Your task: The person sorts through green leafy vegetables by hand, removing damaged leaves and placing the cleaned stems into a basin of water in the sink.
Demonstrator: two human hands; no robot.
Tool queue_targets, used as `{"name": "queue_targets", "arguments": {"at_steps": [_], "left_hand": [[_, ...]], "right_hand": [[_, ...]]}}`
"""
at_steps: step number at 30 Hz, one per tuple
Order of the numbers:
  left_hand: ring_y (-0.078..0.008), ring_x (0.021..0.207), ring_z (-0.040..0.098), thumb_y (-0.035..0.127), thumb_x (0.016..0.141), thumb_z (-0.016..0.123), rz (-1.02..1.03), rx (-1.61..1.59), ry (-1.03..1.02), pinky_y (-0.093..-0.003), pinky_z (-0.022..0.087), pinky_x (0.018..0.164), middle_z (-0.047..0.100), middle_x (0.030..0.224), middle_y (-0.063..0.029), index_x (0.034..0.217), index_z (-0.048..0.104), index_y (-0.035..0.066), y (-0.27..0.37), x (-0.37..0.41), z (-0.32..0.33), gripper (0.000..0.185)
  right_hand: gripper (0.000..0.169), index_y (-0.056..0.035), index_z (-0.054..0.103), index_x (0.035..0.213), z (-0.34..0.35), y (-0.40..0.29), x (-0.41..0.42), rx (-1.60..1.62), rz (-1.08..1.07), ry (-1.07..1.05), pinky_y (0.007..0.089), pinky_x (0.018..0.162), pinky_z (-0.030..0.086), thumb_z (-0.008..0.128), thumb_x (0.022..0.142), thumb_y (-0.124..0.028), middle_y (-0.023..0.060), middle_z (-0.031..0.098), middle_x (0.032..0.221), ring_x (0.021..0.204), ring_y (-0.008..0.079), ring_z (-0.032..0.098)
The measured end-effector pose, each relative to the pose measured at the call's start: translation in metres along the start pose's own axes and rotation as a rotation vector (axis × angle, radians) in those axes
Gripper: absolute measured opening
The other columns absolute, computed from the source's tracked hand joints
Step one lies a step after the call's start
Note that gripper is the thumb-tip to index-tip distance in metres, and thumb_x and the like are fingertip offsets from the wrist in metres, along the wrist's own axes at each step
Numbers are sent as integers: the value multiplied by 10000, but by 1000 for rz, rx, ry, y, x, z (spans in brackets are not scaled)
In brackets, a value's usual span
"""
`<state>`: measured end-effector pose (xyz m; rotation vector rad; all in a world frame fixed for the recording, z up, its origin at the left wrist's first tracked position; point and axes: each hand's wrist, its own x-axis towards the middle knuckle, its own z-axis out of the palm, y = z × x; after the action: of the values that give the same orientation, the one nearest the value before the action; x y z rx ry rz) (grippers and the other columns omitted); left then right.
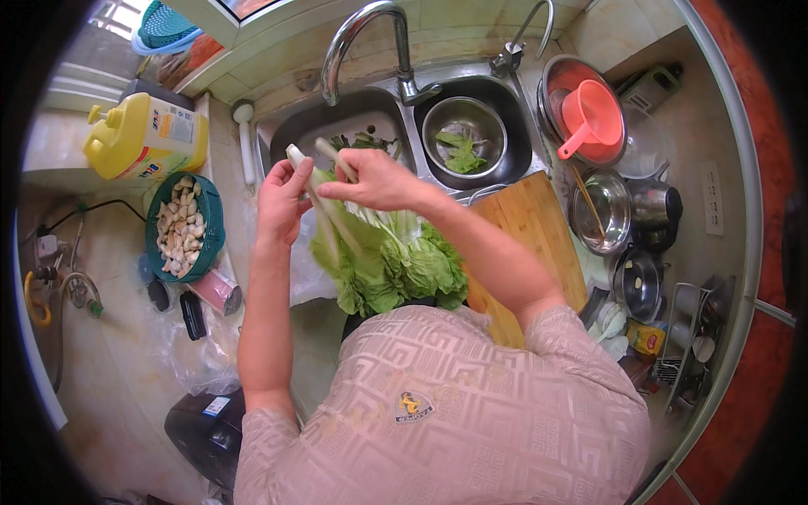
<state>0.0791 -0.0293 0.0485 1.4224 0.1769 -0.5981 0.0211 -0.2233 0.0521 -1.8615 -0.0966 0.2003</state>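
Note:
My left hand (285, 196) grips the pale stem end of a green leaf (328, 227) over the front edge of the left sink. Beside it, my right hand (366, 180) is closed around a second pale stem (334, 158), slightly blurred. Below both hands lies a pile of leafy greens (404, 265), like lettuce, against my front. Dark green scraps (360, 140) lie in the left sink basin (303, 136). A steel bowl (435, 120) with a few torn green leaves (464, 154) stands in the right basin.
A chrome faucet (404, 38) arches over the sinks. A wooden cutting board (536, 221) lies at the right, beside several bowls and a red ladle (590, 113). At the left are a green basket (218, 233) of garlic cloves (180, 227) and a yellow jug (148, 136).

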Motion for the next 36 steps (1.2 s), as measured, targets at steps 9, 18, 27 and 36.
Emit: {"name": "queue_targets", "arguments": {"at_steps": [9,18,27,36], "left_hand": [[-111,838,651,241,883,743,128,58,-207,-250,539,663,672,984,-33,1142,602,49,12,-1,4,352],[-92,691,592,139,865,688,191,707,-190,-264,457,601,677,764,-8,920,698,15,19,-1,-14,136],[-92,592,550,275,897,681,61,415,-4,-247,438,514,619,731,7,907,655,65,1,20,-20,212],[-96,684,578,332,983,587,-213,-64,-282,-233,467,549,634,955,-18,1127,620,81,31,-4,17,291]], "right_hand": [[213,-16,659,923,-1,6,8,90,-118,-40,328,667,461,642,915,-228,87,613,765,703,182,570],[291,-1,575,842,-54,-7,3,-263,-72,-180,363,646,453,533,958,-265,113,600,734,664,221,556],[291,-18,588,828,-36,2,-7,67,-42,37,308,626,443,667,900,-289,9,548,674,656,123,514],[281,-10,682,977,-14,-8,5,64,-114,-60,304,734,489,728,862,-262,49,687,817,779,95,596]]}}
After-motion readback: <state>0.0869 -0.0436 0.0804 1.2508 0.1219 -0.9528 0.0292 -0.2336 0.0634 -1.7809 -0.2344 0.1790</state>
